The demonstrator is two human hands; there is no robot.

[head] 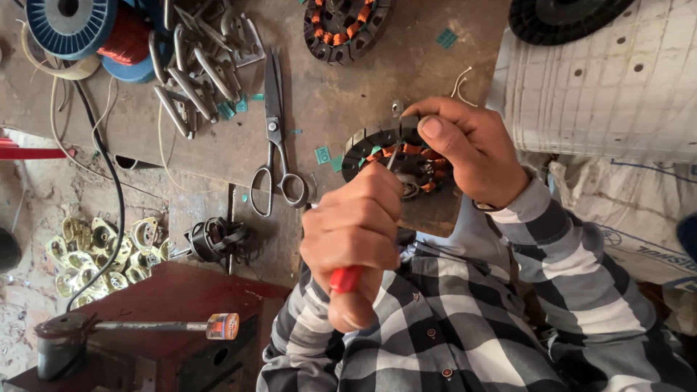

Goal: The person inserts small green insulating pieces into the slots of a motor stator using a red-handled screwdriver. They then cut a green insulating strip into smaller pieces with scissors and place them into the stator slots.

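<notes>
My right hand (468,149) pinches the rim of a black round stator (361,147) with orange copper windings, holding it tilted above the edge of the worn workbench (348,87). My left hand (356,232) is a fist around a red-handled tool (345,279). Its thin metal shaft points up into the stator's inner windings. Most of the handle is hidden inside the fist, and the stator's right half is behind my right fingers.
Long scissors (276,131) lie left of the stator. A second wound stator (345,25), blue wire spools (69,22) and a pile of metal clamps (196,65) sit farther back. A hammer (145,327) rests on a red block; brass-coloured parts (102,254) lie on the floor. A white perforated drum (610,87) stands right.
</notes>
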